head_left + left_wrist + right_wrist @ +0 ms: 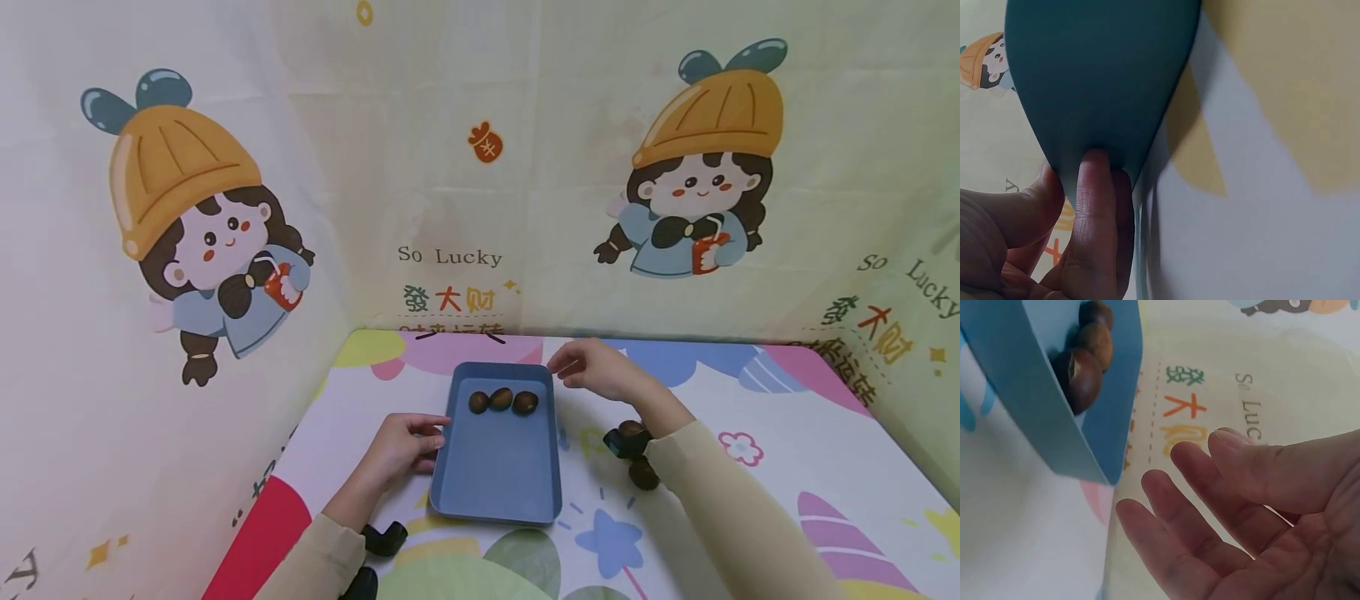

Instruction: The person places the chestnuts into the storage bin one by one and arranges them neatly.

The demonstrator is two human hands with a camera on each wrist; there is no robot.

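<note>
A shallow blue tray (498, 475) lies on the patterned table, with three brown chestnuts (501, 399) in a row near its far end. My left hand (401, 446) is at the tray's left side; in the left wrist view the thumb is at the rim and the fingers (1094, 206) press the outer wall, pinching it. By the far right corner, my right hand (592, 367) hovers with loosely bent fingers. Nothing is in it in the right wrist view, where the same chestnuts (1082, 378) show inside the tray.
More chestnuts (643, 473) lie on the table right of the tray, partly covered by the right wrist's black camera mount (627, 442). A printed cloth wall (442, 192) rises behind the table (690, 533) and along its left and right sides.
</note>
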